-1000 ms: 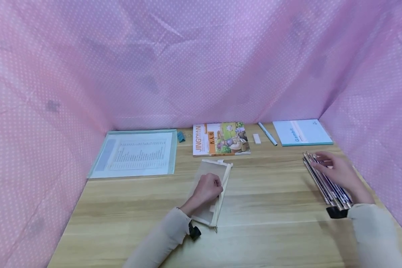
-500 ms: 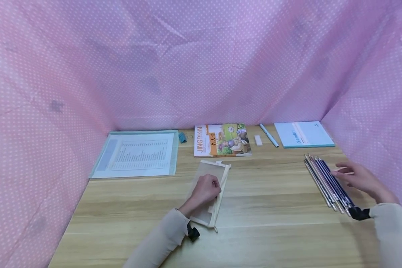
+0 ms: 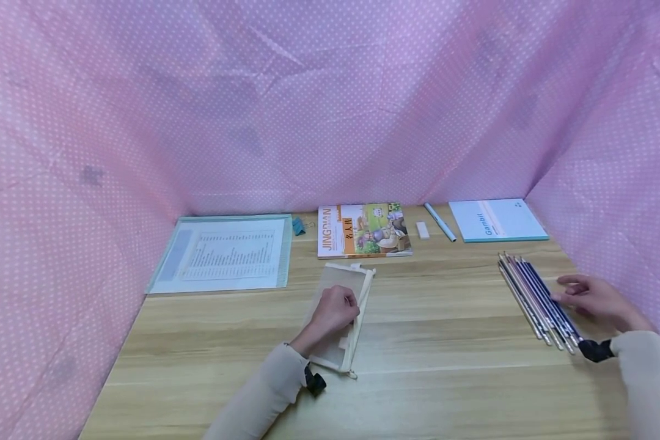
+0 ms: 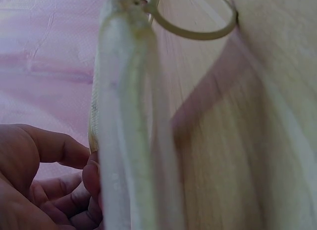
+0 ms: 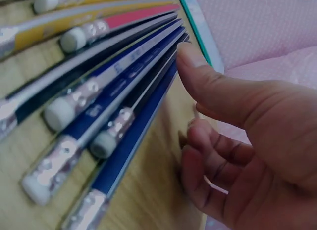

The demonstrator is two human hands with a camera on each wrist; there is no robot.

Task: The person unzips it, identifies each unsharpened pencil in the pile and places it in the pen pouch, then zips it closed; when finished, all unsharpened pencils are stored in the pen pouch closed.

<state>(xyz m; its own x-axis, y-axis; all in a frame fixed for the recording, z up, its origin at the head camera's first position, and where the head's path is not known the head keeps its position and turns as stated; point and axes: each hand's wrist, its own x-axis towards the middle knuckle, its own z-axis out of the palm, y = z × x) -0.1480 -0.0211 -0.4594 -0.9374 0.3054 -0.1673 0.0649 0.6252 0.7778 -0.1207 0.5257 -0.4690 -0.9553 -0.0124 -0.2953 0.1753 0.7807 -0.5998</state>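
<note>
In the head view my left hand [image 3: 334,310] lies over a pale mesh zip pouch [image 3: 337,276] on the table. Its thumb and forefinger pinch the zipper edge [image 4: 94,126], as the left wrist view shows; a ring pull hangs at the pouch's end. To the right lies a fanned row of several pencils [image 3: 533,302], side by side, their white erasers [image 5: 59,114] towards the near edge. My right hand [image 3: 596,300] is beside the outermost dark blue pencil, fingers loosely bent and holding nothing, thumb tip overlapping the row's far end in the right wrist view.
Along the back stand out a clear document folder [image 3: 220,253], a teal binder clip [image 3: 298,226], an illustrated book [image 3: 365,230], a white eraser [image 3: 422,230], a light blue pen [image 3: 440,222] and a notebook [image 3: 497,220]. Pink dotted cloth [image 3: 330,110] walls the table in.
My right hand has moved off the top of the pencils to their right side, and the pencils now lie uncovered on the table. The pouch has shifted slightly left with my left hand.
</note>
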